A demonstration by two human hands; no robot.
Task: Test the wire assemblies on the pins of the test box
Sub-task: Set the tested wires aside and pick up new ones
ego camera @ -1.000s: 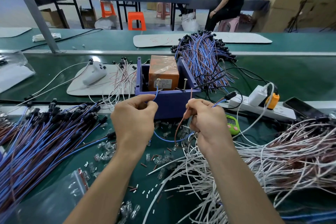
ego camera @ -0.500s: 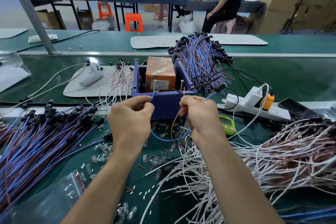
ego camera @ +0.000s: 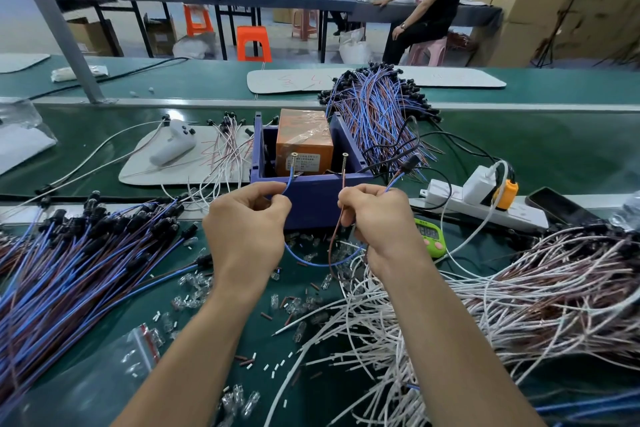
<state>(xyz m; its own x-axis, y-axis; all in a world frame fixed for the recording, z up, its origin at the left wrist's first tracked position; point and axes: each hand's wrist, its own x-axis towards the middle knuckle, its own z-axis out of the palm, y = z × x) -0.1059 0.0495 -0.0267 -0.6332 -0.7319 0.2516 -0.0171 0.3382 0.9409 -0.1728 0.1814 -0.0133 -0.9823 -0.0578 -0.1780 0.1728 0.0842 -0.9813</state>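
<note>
Two hands, left [ego camera: 247, 222] and right [ego camera: 377, 218], pinch wire ends [ego camera: 289, 180] at test box [ego camera: 311, 199] pins [ego camera: 293, 158].

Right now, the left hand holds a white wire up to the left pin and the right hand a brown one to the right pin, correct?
Not quite. The head view shows the left hand pinching a blue wire, not white, at the left pin of the test box. The right hand does hold the brown wire to the right pin.
</note>
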